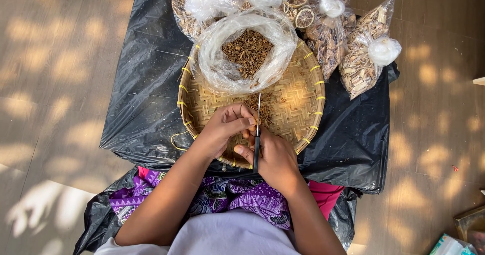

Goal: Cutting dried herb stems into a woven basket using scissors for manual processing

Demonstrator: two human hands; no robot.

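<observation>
- The person sits over a round woven bamboo tray (295,101) that rests on a black plastic sheet (151,83) spread on the floor.
- Right hand (275,159): closed around the dark handle of a small knife (257,134), thumb lying along the handle; the thin blade points up toward the tray's middle.
- Left hand (227,126): fingertips pinched narrow on something small right against the blade, near the tray's near rim. The piece itself is too small to identify.
- A loose scatter of dried brown bits (265,106) lies on the weave just past the hands, about the tray's centre.
- At the far rim sits an open clear plastic bag (217,63) with its mouth rolled down, holding more dried chopped material (247,50).
- Beyond the tray's far edge, on the sheet: several knotted clear bags of wood chips and dried slices (361,58).
- Handling judgement: the dried bits look light, stiff and brittle, likely to crumble or skip away under the blade; best held by a fingertip pinch close to the cut, low over the tray.
- Knife looks light and rigid; a grip on the handle well behind the blade seems right.
</observation>
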